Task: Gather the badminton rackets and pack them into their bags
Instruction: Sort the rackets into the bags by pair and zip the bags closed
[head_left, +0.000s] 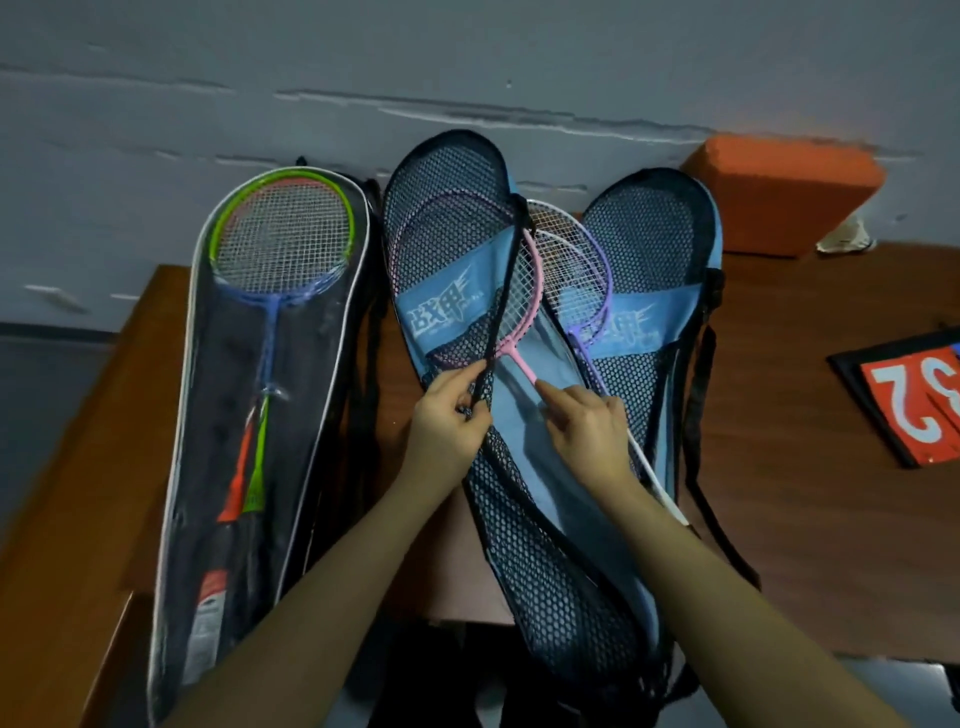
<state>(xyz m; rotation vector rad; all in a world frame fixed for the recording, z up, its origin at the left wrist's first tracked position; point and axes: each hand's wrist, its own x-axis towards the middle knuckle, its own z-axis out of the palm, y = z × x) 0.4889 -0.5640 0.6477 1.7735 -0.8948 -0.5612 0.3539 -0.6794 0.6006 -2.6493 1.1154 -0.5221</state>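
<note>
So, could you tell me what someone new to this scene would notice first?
Probably the two hands at the centre: the left hand pinches the black edge of the open blue mesh bag, while the right hand touches the pink racket lying in it. At left, a clear-fronted bag already holds rackets, and an orange block stands out at the table's back right.

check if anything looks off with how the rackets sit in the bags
Yes. The pink racket lies only half under the mesh flap of the middle blue bag, which is open. The purple racket lies crossed beside it, spanning onto the right blue bag. The left clear-fronted bag looks neatly packed.
</note>
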